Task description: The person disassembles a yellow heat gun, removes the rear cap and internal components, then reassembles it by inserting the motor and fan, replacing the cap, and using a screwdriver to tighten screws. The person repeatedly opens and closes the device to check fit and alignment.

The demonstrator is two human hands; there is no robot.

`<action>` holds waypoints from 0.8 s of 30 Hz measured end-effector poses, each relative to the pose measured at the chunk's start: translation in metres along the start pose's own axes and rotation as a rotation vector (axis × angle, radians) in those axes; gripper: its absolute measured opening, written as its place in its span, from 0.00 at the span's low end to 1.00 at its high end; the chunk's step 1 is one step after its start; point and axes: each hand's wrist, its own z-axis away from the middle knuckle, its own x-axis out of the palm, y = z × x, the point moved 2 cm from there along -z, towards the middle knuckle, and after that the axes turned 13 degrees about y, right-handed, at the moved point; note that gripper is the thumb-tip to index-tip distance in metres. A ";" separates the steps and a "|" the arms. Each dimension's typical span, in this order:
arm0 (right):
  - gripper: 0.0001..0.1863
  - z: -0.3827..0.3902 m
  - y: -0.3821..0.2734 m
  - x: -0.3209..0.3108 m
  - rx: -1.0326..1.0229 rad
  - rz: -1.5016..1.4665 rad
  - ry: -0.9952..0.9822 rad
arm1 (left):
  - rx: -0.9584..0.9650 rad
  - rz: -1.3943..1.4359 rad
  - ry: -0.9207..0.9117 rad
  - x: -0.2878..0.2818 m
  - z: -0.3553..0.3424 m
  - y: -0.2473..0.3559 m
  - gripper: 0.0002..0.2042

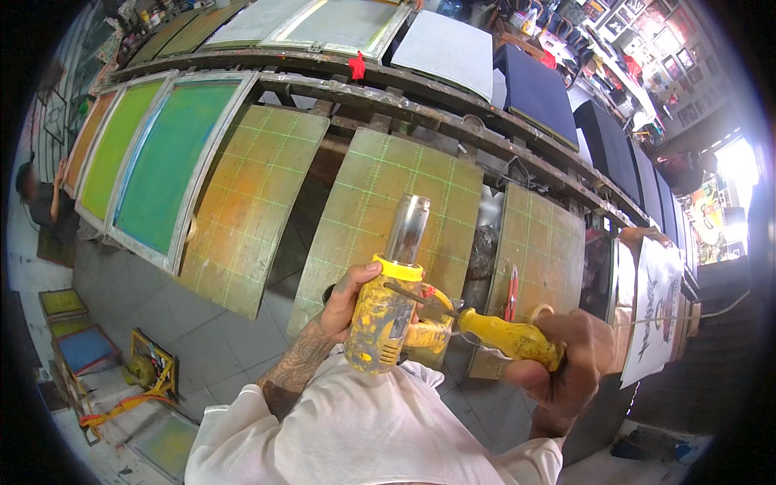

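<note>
A worn yellow heat gun (377, 327) with a metal nozzle (408, 229) is upright in my left hand (347, 299), whose fingers wrap round the back of its body. A screwdriver with a scuffed yellow handle (507, 334) is in my right hand (570, 360); its dark shaft reaches left across the gun's body, below the yellow collar. The gun's grip sticks out to the right, partly behind the screwdriver. Behind the gun is a worn board (380, 162) with green grid lines, and a red-handled tool (512, 295) lies on another board to the right.
Colored screen frames (167, 170) stand at left near another person (36, 202). Dark-covered platens (537, 97) and a light one (440, 56) line the far rail. A printed white sheet (647, 307) hangs at right; more screens (89, 347) lie lower left, by the tiled floor.
</note>
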 end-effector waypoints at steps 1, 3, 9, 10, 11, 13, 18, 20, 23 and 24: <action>0.29 0.004 0.000 0.007 0.094 -0.031 0.090 | 0.002 -0.009 0.020 0.003 0.002 0.001 0.40; 0.32 0.024 -0.005 0.031 0.364 -0.219 0.391 | 0.011 -0.027 0.022 0.006 0.002 0.001 0.39; 0.32 0.016 0.006 0.014 0.213 0.037 0.232 | 0.048 -0.068 0.051 0.007 -0.002 0.004 0.40; 0.32 0.018 0.006 0.018 0.264 -0.023 0.270 | 0.050 -0.065 0.042 0.008 -0.001 0.003 0.40; 0.33 0.019 0.006 0.021 0.312 -0.083 0.310 | 0.052 -0.061 0.032 0.009 -0.001 0.003 0.39; 0.34 0.029 0.004 0.032 0.404 -0.165 0.388 | 0.071 -0.054 0.022 0.008 0.001 0.001 0.39; 0.31 0.022 0.012 0.018 0.295 -0.135 0.266 | 0.086 -0.162 -0.007 0.006 0.003 -0.003 0.43; 0.29 0.023 0.010 0.022 0.368 -0.221 0.304 | 0.089 -0.238 0.007 0.010 0.003 -0.001 0.44; 0.28 0.027 0.012 0.024 0.408 -0.152 0.217 | 0.079 -0.160 0.047 0.012 0.004 0.000 0.43; 0.28 0.026 0.017 0.016 0.357 -0.089 0.130 | 0.088 -0.182 0.060 0.010 0.005 0.001 0.42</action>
